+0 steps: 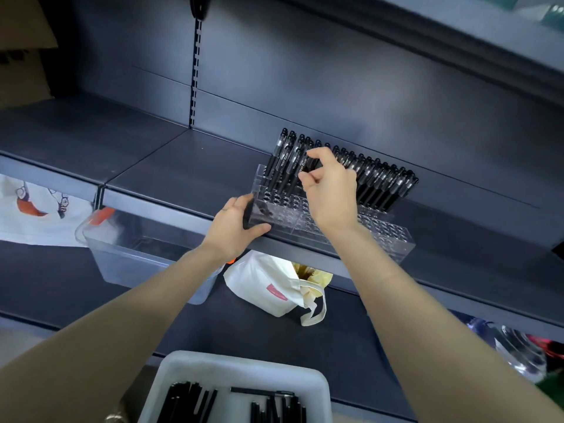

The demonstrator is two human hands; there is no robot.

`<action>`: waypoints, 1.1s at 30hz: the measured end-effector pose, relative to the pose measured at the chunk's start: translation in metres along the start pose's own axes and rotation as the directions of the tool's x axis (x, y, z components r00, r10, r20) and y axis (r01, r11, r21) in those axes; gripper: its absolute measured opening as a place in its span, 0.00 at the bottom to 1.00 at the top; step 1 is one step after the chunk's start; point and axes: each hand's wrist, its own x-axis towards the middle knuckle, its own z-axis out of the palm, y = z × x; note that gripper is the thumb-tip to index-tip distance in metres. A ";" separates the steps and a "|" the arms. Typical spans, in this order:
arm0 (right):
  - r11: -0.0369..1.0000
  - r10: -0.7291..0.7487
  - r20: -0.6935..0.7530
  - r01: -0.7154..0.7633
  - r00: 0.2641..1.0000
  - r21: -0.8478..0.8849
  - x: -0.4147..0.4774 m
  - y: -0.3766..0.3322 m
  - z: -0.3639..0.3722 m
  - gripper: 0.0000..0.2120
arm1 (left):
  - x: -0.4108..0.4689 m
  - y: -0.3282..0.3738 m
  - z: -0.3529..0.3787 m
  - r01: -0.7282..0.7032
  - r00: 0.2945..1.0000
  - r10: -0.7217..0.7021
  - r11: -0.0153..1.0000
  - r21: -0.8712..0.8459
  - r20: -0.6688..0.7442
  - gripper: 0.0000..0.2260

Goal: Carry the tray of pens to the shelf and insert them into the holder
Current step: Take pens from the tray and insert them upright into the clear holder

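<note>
**Filling under way, much left to do**

The shelf (183, 166) carries the clear holder (381, 236) at its front edge; the white tray (189, 370) sits low in view, close to the person, so the carrying looks done and the inserting is in hand. The holder's back rows hold standing pens (381, 181), while its front holes show none; loose pens (189, 401) lie in the tray. The left hand (235, 227) grips the holder's left end, steadying it; the right hand (329, 190) pinches one pen (310, 165) among the back rows. Next, by my judgement: seat it upright in a hole, let go, reach to the tray.
</note>
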 end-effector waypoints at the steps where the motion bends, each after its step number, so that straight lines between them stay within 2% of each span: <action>1: 1.000 0.000 -0.003 0.000 1.000 0.012 -0.005 0.000 -0.001 0.15 | -0.010 0.000 0.000 -0.004 1.000 0.004 1.000 0.003 -0.023 0.27; 4: 0.997 0.004 -0.024 -0.003 1.000 0.076 -0.032 0.005 0.002 0.13 | -0.052 -0.007 0.000 -0.019 0.992 0.026 0.998 0.063 -0.122 0.21; 6: 0.993 0.031 -0.017 -0.029 0.999 0.117 -0.059 0.010 0.008 0.12 | -0.086 -0.019 0.000 0.022 0.991 -0.010 0.996 0.088 -0.133 0.18; 10: 0.966 0.126 0.113 -0.148 0.986 0.212 -0.130 0.024 0.037 0.11 | -0.161 -0.061 0.007 0.206 0.978 -0.203 0.970 0.131 -0.037 0.17; 14: 0.922 0.262 0.260 -0.320 0.929 0.217 -0.217 0.044 0.075 0.10 | -0.230 -0.102 0.019 0.402 0.912 -0.411 0.884 0.237 -0.011 0.19; 17: 0.904 0.330 0.436 -0.412 0.837 0.109 -0.280 0.055 0.105 0.11 | -0.274 -0.123 0.031 0.509 0.854 -0.518 0.818 0.268 -0.042 0.21; 20: 0.866 0.383 0.599 -0.499 0.704 0.033 -0.334 0.059 0.131 0.11 | -0.305 -0.142 0.044 0.564 0.820 -0.569 0.784 0.260 -0.062 0.25; 22: 0.843 0.410 0.676 -0.537 0.612 -0.026 -0.357 0.062 0.143 0.14 | -0.311 -0.147 0.050 0.543 0.833 -0.553 0.802 0.249 -0.037 0.24; 25: 0.794 0.463 0.734 -0.600 0.497 -0.094 -0.377 0.065 0.166 0.16 | -0.316 -0.152 0.056 0.507 0.855 -0.518 0.831 0.229 -0.010 0.25; 29: 0.713 0.532 0.757 -0.682 0.379 -0.159 -0.387 0.062 0.187 0.08 | -0.318 -0.150 0.060 0.523 0.849 -0.526 0.827 0.206 -0.045 0.33; 33: 0.639 0.577 0.763 -0.743 0.292 -0.199 -0.387 0.053 0.205 0.16 | -0.314 -0.147 0.060 0.544 0.837 -0.544 0.820 0.175 -0.055 0.28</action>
